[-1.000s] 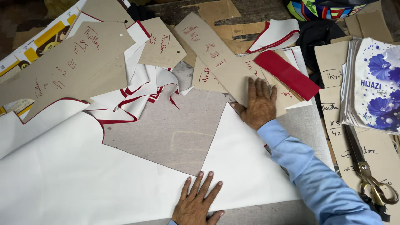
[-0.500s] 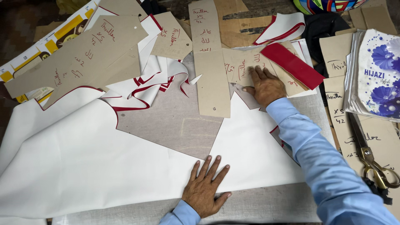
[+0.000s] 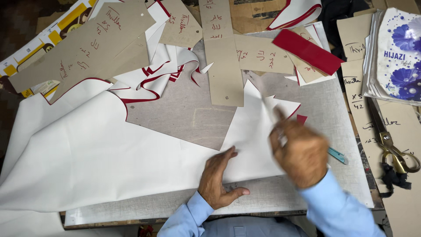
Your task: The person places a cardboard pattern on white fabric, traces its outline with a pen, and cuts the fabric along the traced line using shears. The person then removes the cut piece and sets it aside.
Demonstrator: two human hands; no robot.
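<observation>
My left hand (image 3: 219,180) lies flat, palm down, on the near corner of a large white sheet (image 3: 109,149) spread over a grey work board (image 3: 188,114). My right hand (image 3: 300,151) is blurred with motion just right of it, above the sheet's pointed right end. Its fingers are closed around a slim teal-handled tool (image 3: 337,156); the teal end sticks out to the right, and the tip is a blur. A long brown cardboard template (image 3: 223,52) lies upright across the board beyond both hands.
Several more cardboard templates (image 3: 83,48) with red handwriting and red-edged white offcuts (image 3: 153,79) crowd the far side. A red strip (image 3: 309,50) lies at the far right. Scissors (image 3: 394,149) and a stack of flower-printed packets (image 3: 394,52) sit on the right. The table's near edge (image 3: 131,217) runs below my left hand.
My right hand has drawn back from the far templates toward me and now grips the teal tool. The long template has come to rest across the board. My left hand stays on the sheet.
</observation>
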